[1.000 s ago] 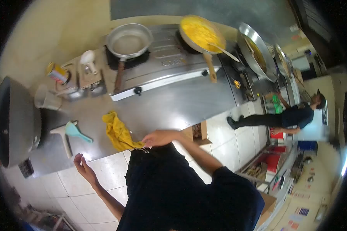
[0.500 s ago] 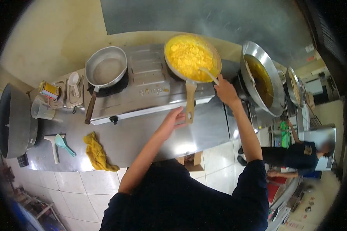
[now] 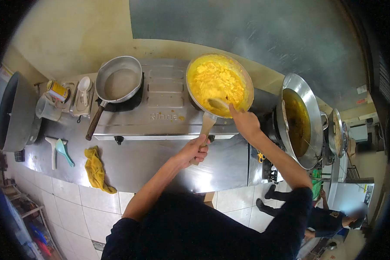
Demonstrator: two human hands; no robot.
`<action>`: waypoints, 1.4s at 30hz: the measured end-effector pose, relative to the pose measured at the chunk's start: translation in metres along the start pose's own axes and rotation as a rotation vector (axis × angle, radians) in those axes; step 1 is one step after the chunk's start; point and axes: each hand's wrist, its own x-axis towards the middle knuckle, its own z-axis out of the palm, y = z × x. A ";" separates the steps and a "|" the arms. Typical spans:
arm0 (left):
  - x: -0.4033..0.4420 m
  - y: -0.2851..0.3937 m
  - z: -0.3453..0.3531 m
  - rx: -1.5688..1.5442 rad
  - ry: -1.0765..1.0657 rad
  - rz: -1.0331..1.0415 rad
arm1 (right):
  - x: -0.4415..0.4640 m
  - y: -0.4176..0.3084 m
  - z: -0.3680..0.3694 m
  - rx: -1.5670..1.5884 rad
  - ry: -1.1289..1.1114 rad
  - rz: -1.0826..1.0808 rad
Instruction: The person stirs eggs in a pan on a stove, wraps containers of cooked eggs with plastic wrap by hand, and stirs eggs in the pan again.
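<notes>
A frying pan sits on the right burner of the stove, full of soft yellow scrambled eggs. My left hand is closed around the pan's light wood-coloured handle. In my right hand is a pale spatula, its head down in the eggs near the pan's front edge; most of its handle is hidden by the fingers.
An aluminium saucepan occupies the left burner. To the right stands a large wok of brown liquid. A yellow cloth, a turquoise spoon and a grey pot are at left. Another person stands at lower right.
My left hand has closed on the pan handle, which it was only beside before. The spatula has shifted left through the eggs, and the view has turned a little.
</notes>
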 end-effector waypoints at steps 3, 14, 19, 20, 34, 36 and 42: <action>0.001 -0.005 0.002 -0.002 0.032 0.042 | 0.044 0.003 0.008 0.035 0.102 0.153; 0.000 -0.012 0.001 0.017 0.016 0.162 | 0.049 0.077 0.003 0.450 0.320 0.177; -0.003 -0.008 0.002 0.015 0.002 0.136 | 0.032 0.034 0.021 0.103 0.069 0.324; -0.005 -0.006 0.002 0.015 0.007 0.121 | 0.021 0.033 -0.008 0.108 0.014 0.202; -0.014 -0.005 -0.002 -0.124 -0.054 0.140 | -0.006 0.023 -0.118 -0.058 -0.251 0.013; -0.011 -0.007 -0.005 -0.138 -0.093 0.117 | -0.015 -0.003 -0.115 -0.069 -0.362 0.019; -0.006 -0.015 -0.006 -0.156 -0.129 0.099 | 0.048 0.045 -0.025 -0.019 -0.152 0.339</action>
